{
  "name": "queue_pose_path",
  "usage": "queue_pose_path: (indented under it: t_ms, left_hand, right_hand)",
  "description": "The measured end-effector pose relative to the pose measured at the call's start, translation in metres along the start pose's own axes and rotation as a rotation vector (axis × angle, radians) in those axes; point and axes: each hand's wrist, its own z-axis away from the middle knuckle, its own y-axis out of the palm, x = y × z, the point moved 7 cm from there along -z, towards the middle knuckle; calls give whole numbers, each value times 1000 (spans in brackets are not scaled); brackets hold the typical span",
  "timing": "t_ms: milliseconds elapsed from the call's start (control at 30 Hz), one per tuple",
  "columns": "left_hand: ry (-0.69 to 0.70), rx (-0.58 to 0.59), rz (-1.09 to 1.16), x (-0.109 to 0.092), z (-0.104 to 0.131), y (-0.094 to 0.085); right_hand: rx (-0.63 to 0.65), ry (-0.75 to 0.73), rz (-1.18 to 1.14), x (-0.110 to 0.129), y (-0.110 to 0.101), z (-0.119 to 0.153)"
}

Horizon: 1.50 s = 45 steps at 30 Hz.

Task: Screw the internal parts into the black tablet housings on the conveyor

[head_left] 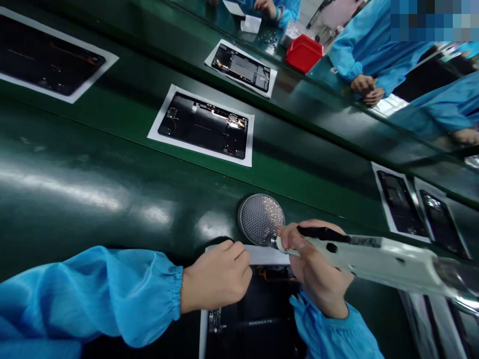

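Note:
My right hand [318, 269] grips a pale electric screwdriver [389, 259], its bit end pointing left at the near edge of a round dish [258, 217]. Small shiny screws [273, 212] lie along that dish's right side. My left hand [220, 274] is closed with the fingers curled down, over the upper left corner of an opened black tablet [254, 324]. Whatever those fingers hold, if anything, is hidden. The tablet lies on a white sheet [269, 255] right in front of me, partly covered by both hands and sleeves.
More opened tablets on white sheets lie on the green bench: one beyond the dish [205, 127], one at far left [45, 60], others at right [402, 202]. A red bin [305, 52] stands across the bench. Co-workers in blue sleeves [385, 45] sit opposite.

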Motion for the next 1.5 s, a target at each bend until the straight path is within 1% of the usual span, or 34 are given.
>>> queue_pose_path:
  t_ms: [133,200,267,400,500,600,700,833,967,1133,1233,1500]
  left_hand:
    - [2,31,17,1,-1,3]
    - [-3,47,41,1,-3,4]
    - [-10,50,73,2,-7,7]
    - [-21,80,136,1,-16,16]
    - [-51,109,138,0,-20,22]
    - [-74,111,114,-2,-22,25]
    - [-74,101,73,-5,-21,26]
    - [-4,55,21,-10,-20,27]
    - [61,-10,-29,-17,-17,22]
    - [51,56,-35,-24,-11,19]
    - [27,56,-16,-27,-9,18]
    - [19,44,11,-27,-11,15]
  right_hand:
    - [2,-4,-23,-4,0,0]
    - [20,-8,-19,0,1,0]
    - [18,-41,-14,11,0,0]
    - [-50,-102,-25,38,-9,9]
    - [-42,-98,-18,45,-12,22]
    - [3,-71,7,40,-12,34]
    - [32,-46,12,33,-12,41]
    - [56,-42,-3,28,-9,43]
    - [62,-18,-7,23,-7,45]
    - [54,37,16,15,-7,48]
    - [48,50,8,14,-6,48]
    - [56,72,12,12,-5,46]
